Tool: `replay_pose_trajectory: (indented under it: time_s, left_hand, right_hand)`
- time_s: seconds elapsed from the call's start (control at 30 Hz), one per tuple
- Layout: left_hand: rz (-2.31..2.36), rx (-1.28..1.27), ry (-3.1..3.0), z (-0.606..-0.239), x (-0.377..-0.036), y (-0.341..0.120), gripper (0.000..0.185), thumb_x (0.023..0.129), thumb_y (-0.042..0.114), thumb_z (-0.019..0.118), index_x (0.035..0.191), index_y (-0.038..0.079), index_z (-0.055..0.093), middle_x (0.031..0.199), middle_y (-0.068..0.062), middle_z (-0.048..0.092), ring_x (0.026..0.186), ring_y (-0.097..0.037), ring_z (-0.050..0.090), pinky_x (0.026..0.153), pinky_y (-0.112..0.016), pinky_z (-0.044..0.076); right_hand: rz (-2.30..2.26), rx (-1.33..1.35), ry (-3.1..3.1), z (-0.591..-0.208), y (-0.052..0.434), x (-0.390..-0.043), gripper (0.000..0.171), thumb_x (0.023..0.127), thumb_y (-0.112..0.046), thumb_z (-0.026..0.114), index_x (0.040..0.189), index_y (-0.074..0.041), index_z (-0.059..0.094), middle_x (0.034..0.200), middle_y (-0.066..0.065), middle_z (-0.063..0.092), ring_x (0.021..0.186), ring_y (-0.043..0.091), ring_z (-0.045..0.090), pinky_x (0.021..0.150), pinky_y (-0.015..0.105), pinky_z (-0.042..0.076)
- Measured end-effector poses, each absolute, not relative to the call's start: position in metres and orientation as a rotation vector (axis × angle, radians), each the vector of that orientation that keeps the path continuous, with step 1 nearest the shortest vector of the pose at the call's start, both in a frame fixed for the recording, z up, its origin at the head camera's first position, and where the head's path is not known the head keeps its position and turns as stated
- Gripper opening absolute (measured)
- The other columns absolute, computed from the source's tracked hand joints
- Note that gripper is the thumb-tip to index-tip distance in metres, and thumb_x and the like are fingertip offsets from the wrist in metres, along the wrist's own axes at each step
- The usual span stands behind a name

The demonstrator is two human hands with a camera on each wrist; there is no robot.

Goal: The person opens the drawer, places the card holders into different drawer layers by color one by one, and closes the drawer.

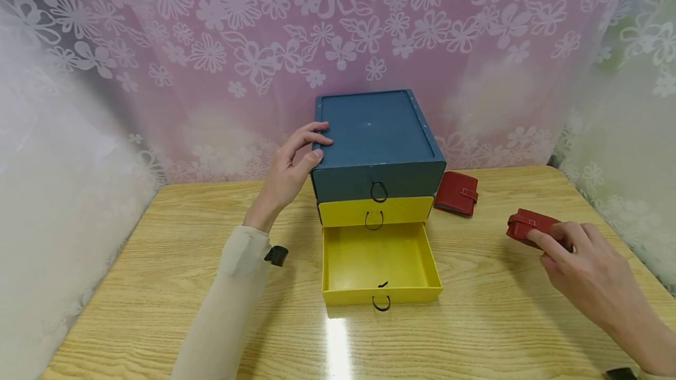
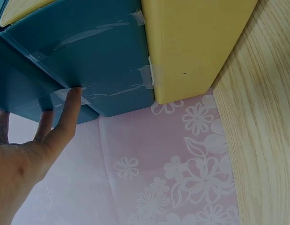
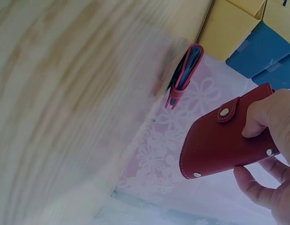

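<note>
My left hand (image 1: 287,172) rests on the left edge of the blue top (image 1: 376,131) of a small stack of drawers, its fingers spread. In the left wrist view, fingers touch the stack's blue side (image 2: 107,61). Over the right of the table, my right hand (image 1: 594,268) pinches a red leather key case (image 3: 219,140) with snap buttons between thumb and fingers. The bottom yellow drawer (image 1: 380,296) is pulled out with nothing inside, while the yellow drawer (image 1: 343,214) above it is closed.
A red wallet with a strap (image 1: 455,193) lies on the wooden table (image 1: 211,286) just right of the stack. Behind and at both sides hangs a flowered curtain (image 1: 264,46). Black loop pulls (image 1: 378,192) stick out from the drawer fronts.
</note>
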State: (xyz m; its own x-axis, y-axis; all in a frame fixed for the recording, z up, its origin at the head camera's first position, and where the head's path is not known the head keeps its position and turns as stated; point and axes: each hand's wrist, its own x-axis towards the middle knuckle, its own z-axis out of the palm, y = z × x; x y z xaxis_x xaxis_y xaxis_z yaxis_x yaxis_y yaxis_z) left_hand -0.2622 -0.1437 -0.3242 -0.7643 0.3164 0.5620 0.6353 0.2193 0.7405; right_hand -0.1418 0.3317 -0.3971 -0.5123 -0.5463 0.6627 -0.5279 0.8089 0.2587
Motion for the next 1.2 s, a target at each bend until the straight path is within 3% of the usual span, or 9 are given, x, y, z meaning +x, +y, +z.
replay_pose_trajectory:
  time_s: [0.57,0.9,1.2]
  left_hand:
    - [-1.572,-0.885,-2.212,-0.325,-0.262,-0.145,0.027,0.105,0.022,0.050,0.124,0.011,0.066,0.156,0.004,0.048,0.148,-0.013,0.039,0.121,-0.048,0.038]
    - [-1.566,-0.895,-2.205,-0.323,-0.262,-0.144,0.028,0.105,0.021,0.051,0.124,0.009,0.066,0.156,0.001,0.048,0.149,-0.014,0.039,0.122,-0.048,0.035]
    - [-1.572,-0.902,-2.200,-0.322,-0.261,-0.144,0.028,0.105,0.021,0.051,0.124,0.009,0.067,0.156,0.001,0.048,0.149,-0.015,0.039,0.122,-0.051,0.034]
  right_hand:
    - [0.043,0.807,-2.155,-0.390,0.316,-0.136,0.057,0.107,-0.035,0.027,0.095,-0.004,0.074,0.086,0.020,0.059,0.073,0.039,0.051,0.058,0.049,0.045]
    - [0.182,0.850,-2.068,-0.380,0.294,-0.133,0.052,0.106,-0.034,0.035,0.088,-0.004,0.073,0.085,0.018,0.061,0.070,0.032,0.050,0.054,0.034,0.037]
    - [0.262,0.892,-2.018,-0.373,0.278,-0.131,0.049,0.105,-0.031,0.040,0.086,-0.004,0.075,0.084,0.017,0.062,0.073,0.030,0.052,0.056,0.029,0.039]
